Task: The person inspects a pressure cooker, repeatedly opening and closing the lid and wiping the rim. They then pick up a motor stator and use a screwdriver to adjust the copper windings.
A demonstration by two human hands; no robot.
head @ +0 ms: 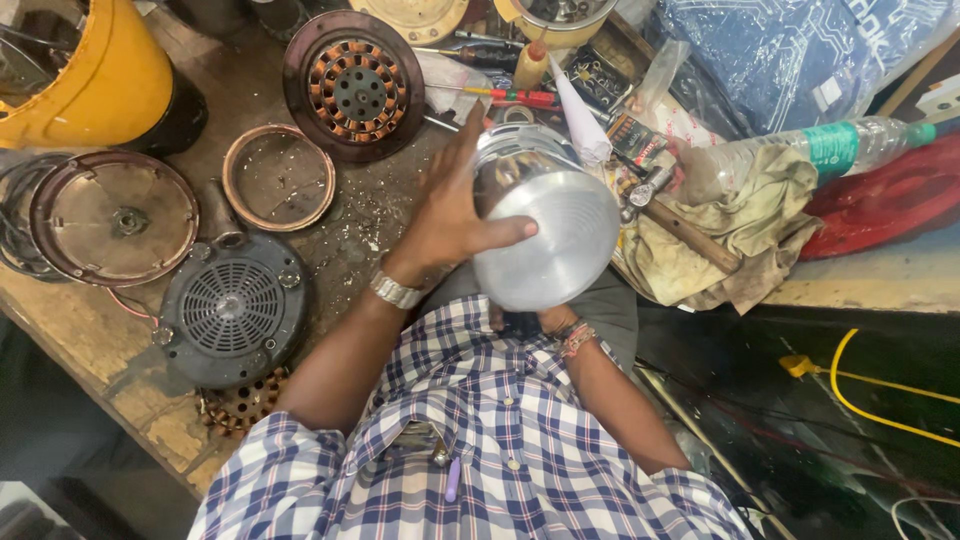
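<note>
Cradling a shiny metal pot [545, 225] close to the chest, the person holds it tipped so its smooth round bottom faces the camera and its rim points away toward the far side of the bench. The left hand [450, 215] lies spread over the pot's left wall, thumb pressed across the bottom and fingers reaching far along the side, a steadying clasp rather than a closed fist. The right hand [560, 322] is mostly hidden under the near edge of the pot, only the wrist with its bead bracelets showing, so I cannot tell how its fingers grip; it seems to bear the weight from below. Left of the pot, parts lie flat and apart on the wooden bench [90, 335]: a copper-wound motor core [353, 85] far, a bare ring [278, 177] beside it, a brown round cover [113, 217] and a dark grilled cover [233, 308] nearer. Right of the pot, a dirty rag [745, 225] is heaped over tools, with a clear plastic bottle [810, 150] lying on its side.
</note>
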